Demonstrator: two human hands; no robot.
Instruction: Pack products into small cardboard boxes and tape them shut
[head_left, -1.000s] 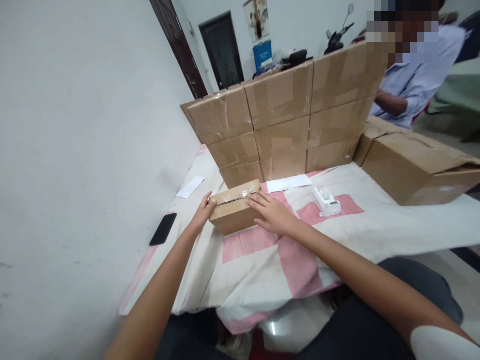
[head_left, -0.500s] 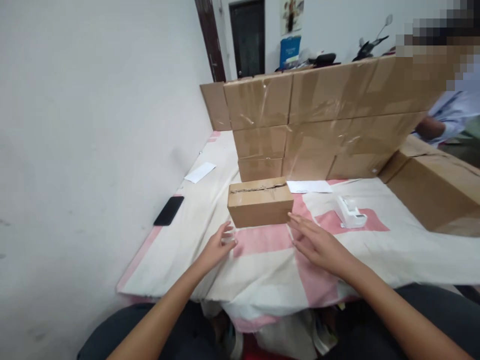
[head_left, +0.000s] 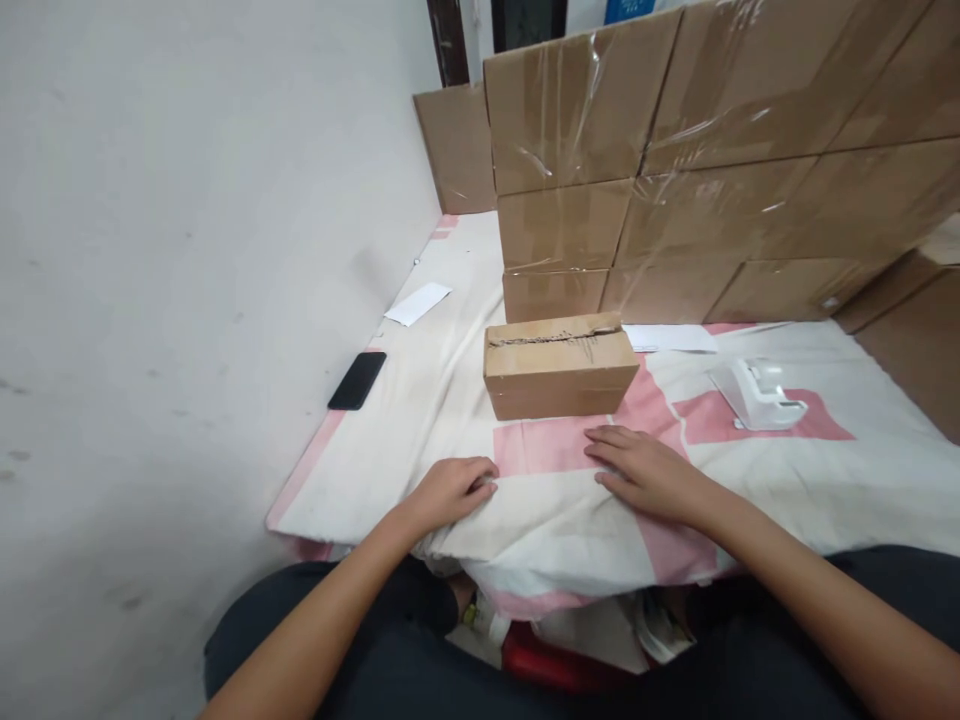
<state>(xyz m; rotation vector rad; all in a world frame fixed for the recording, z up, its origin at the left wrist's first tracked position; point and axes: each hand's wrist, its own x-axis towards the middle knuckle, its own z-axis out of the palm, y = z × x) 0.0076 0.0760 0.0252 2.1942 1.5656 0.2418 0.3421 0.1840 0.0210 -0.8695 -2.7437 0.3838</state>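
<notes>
A small brown cardboard box (head_left: 559, 390) stands on the cloth-covered table, a ragged torn slit running along its top. In front of its left end, my left hand (head_left: 454, 490) rests on the cloth with fingers loosely bent and nothing held. My right hand (head_left: 645, 470) lies on the cloth before the box's right end, its fingers stretched out and apart, also empty. Neither hand touches the box. To the right of my right hand sits a white tape dispenser (head_left: 765, 400) with a roll of clear tape.
Stacked, taped cardboard boxes (head_left: 675, 200) form a wall behind the small box. A white paper (head_left: 671, 338) lies at their foot. At the left edge are a black phone (head_left: 358, 381) and another white paper (head_left: 418, 303), beside the white wall (head_left: 187, 300). A larger carton (head_left: 919, 330) stands at right.
Both hands have drawn back from the box and lowered onto the cloth. The view has tilted down and shifted left; the box stays in its place on the table.
</notes>
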